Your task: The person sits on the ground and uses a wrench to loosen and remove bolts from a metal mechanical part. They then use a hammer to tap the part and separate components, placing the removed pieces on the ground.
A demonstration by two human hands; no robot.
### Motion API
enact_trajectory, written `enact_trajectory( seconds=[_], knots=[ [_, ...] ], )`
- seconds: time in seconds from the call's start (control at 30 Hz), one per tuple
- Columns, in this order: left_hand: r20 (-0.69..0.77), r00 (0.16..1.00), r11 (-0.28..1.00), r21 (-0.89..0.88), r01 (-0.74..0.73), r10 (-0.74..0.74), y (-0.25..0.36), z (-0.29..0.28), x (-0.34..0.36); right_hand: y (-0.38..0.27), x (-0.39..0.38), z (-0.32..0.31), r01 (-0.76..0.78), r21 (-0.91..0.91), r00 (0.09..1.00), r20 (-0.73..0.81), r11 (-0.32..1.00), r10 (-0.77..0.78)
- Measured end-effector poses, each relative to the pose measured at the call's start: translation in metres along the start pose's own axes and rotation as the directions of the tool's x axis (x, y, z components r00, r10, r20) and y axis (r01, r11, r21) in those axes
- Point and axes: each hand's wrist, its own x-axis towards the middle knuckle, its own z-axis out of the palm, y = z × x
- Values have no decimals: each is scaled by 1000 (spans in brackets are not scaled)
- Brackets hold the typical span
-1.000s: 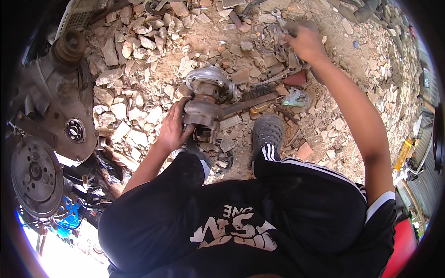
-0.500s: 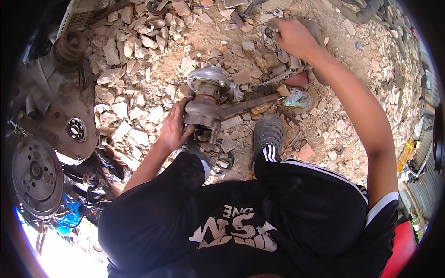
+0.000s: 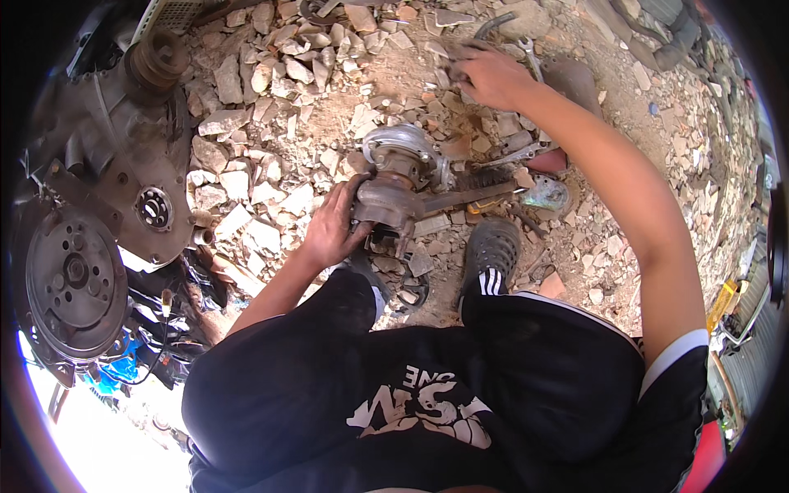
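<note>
A grimy turbocharger [image 3: 393, 197], with a silvery round housing at its far end, stands on the rubble in front of my feet. My left hand [image 3: 335, 223] is closed around its left side, fingers on the rusty lower housing. My right hand [image 3: 485, 76] is stretched out to the far right, low over the stones. Its fingers are smeared by motion, so whether they hold anything cannot be made out. Just beyond that hand lies a wrench [image 3: 531, 59]. A second wrench [image 3: 523, 155] lies nearer, right of the turbocharger.
A large greasy engine [image 3: 107, 164] with a round pulley [image 3: 76, 275] stands at the left. Broken stones [image 3: 271, 197] cover the dirt. A flat bar [image 3: 468, 197], a dark red object [image 3: 549, 160] and a clear plastic piece [image 3: 546, 194] lie right of the turbocharger. Hoses [image 3: 657, 49] lie far right.
My right hand has shifted slightly left and its fingers have moved; a wrench beyond it now shows. My left hand stays on the turbocharger. The whole view has shifted a little.
</note>
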Motion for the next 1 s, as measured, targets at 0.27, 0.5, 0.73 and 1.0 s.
enact_trajectory(
  seconds=[0.27, 0.5, 0.73, 1.0],
  knots=[
    [-54, 997, 998, 20, -52, 53, -9, 5, -3, 12, -5, -8, -42, 34, 988, -150, 999, 46],
    [0, 1000, 999, -26, 23, -23, -2, 0, 0, -4, -9, 16, -49, -14, 998, -32, 999, 49],
    [7, 1000, 999, -35, 2, -2, 0, 0, 4, -43, -50, 20, 106, 204, 994, -54, 973, -97],
    [-1, 1000, 999, -41, 16, -16, -4, 3, 2, 3, -21, 9, 44, 182, 965, -262, 982, 5]
  ],
)
